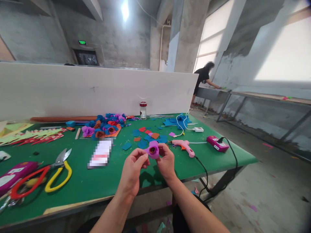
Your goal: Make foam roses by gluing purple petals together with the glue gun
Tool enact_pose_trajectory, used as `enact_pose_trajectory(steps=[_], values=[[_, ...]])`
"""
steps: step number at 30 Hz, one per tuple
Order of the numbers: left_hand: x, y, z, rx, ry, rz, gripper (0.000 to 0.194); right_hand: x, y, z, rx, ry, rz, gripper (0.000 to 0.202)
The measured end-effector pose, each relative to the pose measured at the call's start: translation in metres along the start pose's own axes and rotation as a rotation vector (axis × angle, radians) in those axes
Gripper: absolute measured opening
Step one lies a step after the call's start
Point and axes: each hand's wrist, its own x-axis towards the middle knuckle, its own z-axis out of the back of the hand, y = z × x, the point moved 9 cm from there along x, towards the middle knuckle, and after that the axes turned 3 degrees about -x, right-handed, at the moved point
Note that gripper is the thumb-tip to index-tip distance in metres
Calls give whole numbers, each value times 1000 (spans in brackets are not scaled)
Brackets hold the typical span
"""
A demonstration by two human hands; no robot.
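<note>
Where your hands meet: a purple paper flower [154, 151] with a dark orange-brown heart is held above the table, just below the centre of the frame.
Your left hand [132, 166]: thumb and fingers are pinched together on the flower's left petal.
Your right hand [166, 161]: thumb and fingers are closed on the flower's right side; you cannot tell how far they reach behind the petals.
Green table [111, 181]: it spans the frame's lower half, under your hands.
Paper pieces [162, 139]: blue, red, brown and purple bits lie scattered just beyond the flower.
Pink glue gun [182, 144]: it lies right of your right hand, nozzle toward the left, a black cord trailing from its handle.
Right-hand box [217, 143]: magenta, with a black plug on it, near the table's right edge.
Finished flowers [110, 124]: a blue, purple, red and brown heap sits left of centre.
Glass jar [143, 110]: red-lidded and upright, near the white board [97, 90].
Scissors [57, 165]: blades apart, one handle red and one yellow, at the lower left.
Co-worker [201, 76]: a person in dark clothes leans over another table, upper right.
</note>
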Motion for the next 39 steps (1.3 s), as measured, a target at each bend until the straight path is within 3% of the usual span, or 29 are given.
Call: enact_pose_trajectory(steps=[8,29,39], values=[[2,12,-2,-29,9,68,20,-1,3,0,-42,5,15,11],[3,7,2,-13,-40,31,9,0,4,-1,-58,20,25,12],[3,7,-1,27,-29,23,14,0,10,0,-72,15,54,11]])
